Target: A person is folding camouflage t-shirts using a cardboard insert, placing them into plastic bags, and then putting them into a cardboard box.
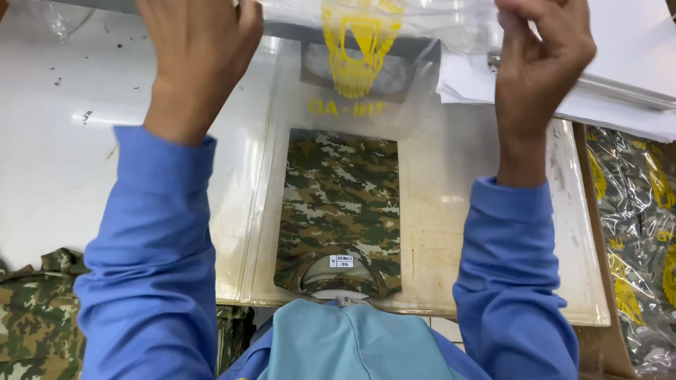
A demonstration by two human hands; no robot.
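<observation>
Blue sleeves (151, 281) frame a folded camouflage shirt (340, 211) lying flat at mid-table, its long axis running near to far, collar toward the wearer. Beyond it, the left hand (199, 60) and right hand (539, 67), fingers pinched shut, hold up a clear plastic bag (366, 63) with a yellow print.

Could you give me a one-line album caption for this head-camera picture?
Both hands, left and right, lift a clear plastic bag above a folded camouflage shirt on the worktable.
</observation>
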